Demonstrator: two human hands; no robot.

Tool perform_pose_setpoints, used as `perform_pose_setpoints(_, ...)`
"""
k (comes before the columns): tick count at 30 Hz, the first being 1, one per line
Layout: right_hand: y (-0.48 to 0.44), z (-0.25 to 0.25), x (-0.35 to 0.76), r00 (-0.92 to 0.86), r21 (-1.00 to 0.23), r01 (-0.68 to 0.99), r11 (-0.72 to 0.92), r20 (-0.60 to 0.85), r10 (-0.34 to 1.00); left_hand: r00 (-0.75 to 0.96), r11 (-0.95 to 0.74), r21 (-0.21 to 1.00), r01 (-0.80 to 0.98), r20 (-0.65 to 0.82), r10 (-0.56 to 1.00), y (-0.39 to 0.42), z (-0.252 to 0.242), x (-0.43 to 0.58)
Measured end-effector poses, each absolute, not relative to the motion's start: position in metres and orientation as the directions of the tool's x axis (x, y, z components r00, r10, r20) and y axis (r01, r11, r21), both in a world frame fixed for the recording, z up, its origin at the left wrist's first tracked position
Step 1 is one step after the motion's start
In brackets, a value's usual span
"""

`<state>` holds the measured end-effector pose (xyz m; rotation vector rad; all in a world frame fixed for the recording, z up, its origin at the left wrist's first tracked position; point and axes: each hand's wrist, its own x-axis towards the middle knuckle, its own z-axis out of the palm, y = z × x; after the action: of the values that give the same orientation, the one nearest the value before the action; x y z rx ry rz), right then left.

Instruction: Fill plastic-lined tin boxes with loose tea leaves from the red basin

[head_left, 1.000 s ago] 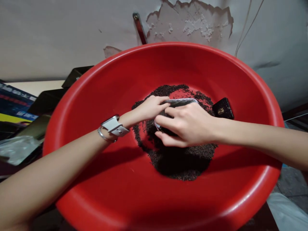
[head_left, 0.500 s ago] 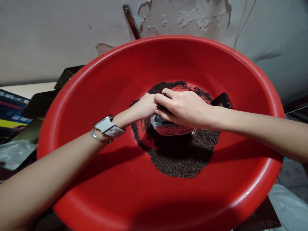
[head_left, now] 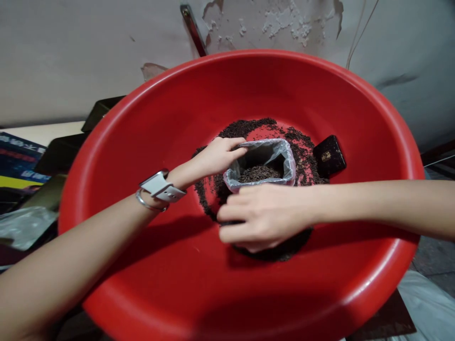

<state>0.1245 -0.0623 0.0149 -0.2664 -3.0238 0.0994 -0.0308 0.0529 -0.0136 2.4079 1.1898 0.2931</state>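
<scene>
Basin (head_left: 170,284): red, wide and round, fills most of the view; peeling wall behind its far rim.

Grains (head_left: 249,127): dark, dry bits heaped on the basin floor, centre to far side. Bare red shows through left of the heap. A good deal still lies loose around and under the hands.

Right hand (head_left: 261,215): reaches in from the right rim, palm down on the near edge of the heap, just in front of the bag. Fingers curled together; cannot tell whether they hold any grains.

Left hand (head_left: 217,158): reaches in from the left rim, fingertips pinched on the bag's left lip, keeping its mouth open.

Bag (head_left: 288,163): small clear plastic bag, upright in the middle of the heap, mouth open toward the camera. Grains inside, part full, level well below the lip.

Box (head_left: 329,155): small and black with a gold mark, on the floor right of the bag, apart from it.

Watch (head_left: 162,186): white strap, on the left wrist.
</scene>
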Motion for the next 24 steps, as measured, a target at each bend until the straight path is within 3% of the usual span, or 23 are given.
perform_pose_setpoints(2, -0.072, -0.003, 0.123, -0.985, -0.200, 0.145, 0.969, -0.118, 0.123, 0.595, -0.535, 0.453, 0.713, 0.012, 0.803, 0.051, -0.012, -0.031)
perform_pose_setpoints(4, -0.075, -0.024, 0.125, -0.902, -0.291, 0.284, 0.914, -0.403, 0.152, 0.591, -0.534, 0.441, 0.721, 0.010, 0.806, 0.051, -0.012, -0.032)
perform_pose_setpoints(6, -0.072, -0.043, 0.127, -0.731, -0.297, 0.483, 0.824, -0.655, 0.192, 0.595, -0.533, 0.434, 0.727, -0.009, 0.804, 0.051, -0.011, -0.031)
perform_pose_setpoints(8, -0.068, -0.055, 0.128, -0.602, -0.266, 0.609, 0.748, -0.768, 0.217, 0.596, -0.529, 0.423, 0.736, -0.034, 0.802, 0.051, -0.009, -0.030)
perform_pose_setpoints(15, -0.061, -0.054, 0.124, -0.584, -0.324, 0.671, 0.666, -0.785, 0.206, 0.590, -0.523, 0.412, 0.746, -0.046, 0.806, 0.051, -0.006, -0.029)
perform_pose_setpoints(24, -0.056, -0.051, 0.126, -0.615, -0.352, 0.628, 0.694, -0.771, 0.166, 0.600, -0.537, 0.401, 0.742, -0.039, 0.799, 0.052, -0.008, -0.030)
